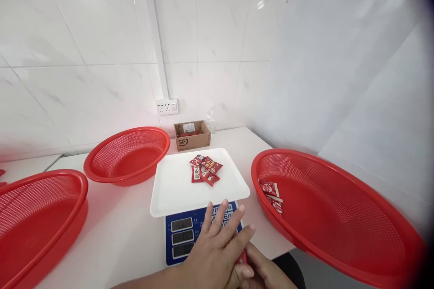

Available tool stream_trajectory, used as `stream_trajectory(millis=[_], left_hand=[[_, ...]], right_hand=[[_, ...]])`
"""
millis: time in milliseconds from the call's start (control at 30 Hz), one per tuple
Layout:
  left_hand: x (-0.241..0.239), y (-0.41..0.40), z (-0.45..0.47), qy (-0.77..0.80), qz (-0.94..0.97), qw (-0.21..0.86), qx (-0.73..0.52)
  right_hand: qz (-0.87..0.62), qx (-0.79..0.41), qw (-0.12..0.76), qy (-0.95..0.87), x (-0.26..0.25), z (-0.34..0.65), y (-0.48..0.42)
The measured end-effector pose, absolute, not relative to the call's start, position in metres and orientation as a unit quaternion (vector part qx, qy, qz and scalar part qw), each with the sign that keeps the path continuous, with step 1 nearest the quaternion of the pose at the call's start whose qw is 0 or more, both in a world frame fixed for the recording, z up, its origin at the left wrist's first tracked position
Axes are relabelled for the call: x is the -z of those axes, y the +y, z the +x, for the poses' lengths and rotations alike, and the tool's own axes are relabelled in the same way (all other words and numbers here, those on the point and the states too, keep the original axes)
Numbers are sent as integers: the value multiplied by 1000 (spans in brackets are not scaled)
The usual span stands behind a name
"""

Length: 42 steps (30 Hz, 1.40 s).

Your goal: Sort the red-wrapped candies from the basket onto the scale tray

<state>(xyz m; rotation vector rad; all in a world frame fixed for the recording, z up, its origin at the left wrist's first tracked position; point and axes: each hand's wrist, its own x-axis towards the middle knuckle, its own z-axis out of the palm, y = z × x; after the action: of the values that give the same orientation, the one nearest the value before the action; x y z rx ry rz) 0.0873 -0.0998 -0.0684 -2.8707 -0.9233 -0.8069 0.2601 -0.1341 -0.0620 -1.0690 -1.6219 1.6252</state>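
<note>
My left hand (217,253) reaches over the blue keypad panel of a digital scale (176,259), its fingers stretched out and apart. Beside and partly under it, my right hand (266,268) is curled around a small red thing, perhaps a packet (243,256), of which only a sliver shows between the hands. Most of the right fingers are hidden. On the scale's white tray (172,189), several small red printed packets (206,169) lie in a loose pile. The scale's displays are too blurred to read.
At the right stands a red basket (322,203) with a few red-and-white packets (271,194) at its left side. Two more red baskets, a far one (132,158) and a near one (40,221), stand left. Behind the tray are a cardboard box (193,142) and a wall socket (167,107).
</note>
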Motion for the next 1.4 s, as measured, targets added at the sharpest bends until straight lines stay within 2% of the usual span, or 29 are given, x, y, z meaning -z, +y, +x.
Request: stream_trajectory(millis=[100,233,333,433,633,800,1000,1100,1200,1267,1333,1400], left_hand=[[39,-86,80,-284,-936,-44,205],[3,-31,58,-396,-900,-123,131],[-3,22,37,-450,-878,-146,67],[8,60,23,-460,-874,-156,22],[28,74,22,-432,-883,-180,36],[22,70,20,-472,-862,-176,57],[21,66,16,-489,-812,-289,133],[20,63,12,-508,-785,-303,184],[10,65,-4,-533,-771,-256,236],[-1,68,-25,-573,-762,-155,260],[-12,72,-51,-629,-741,-36,232],[-19,76,-77,-665,-721,-3,197]], right_hand=[[-513,-488,370,-601,66,272,-135],[-661,-277,465,-520,65,298,-128],[-734,-154,437,-498,65,318,-117],[-754,-93,377,-530,69,327,-109],[-765,-65,301,-565,76,324,-105],[-763,-62,291,-574,76,327,-107],[-762,-63,283,-579,76,329,-108],[-764,-60,277,-580,78,331,-108],[-765,-54,269,-583,79,333,-109],[-766,-52,262,-585,78,335,-111],[-767,-52,256,-586,77,335,-112],[-771,-55,247,-584,76,336,-113]])
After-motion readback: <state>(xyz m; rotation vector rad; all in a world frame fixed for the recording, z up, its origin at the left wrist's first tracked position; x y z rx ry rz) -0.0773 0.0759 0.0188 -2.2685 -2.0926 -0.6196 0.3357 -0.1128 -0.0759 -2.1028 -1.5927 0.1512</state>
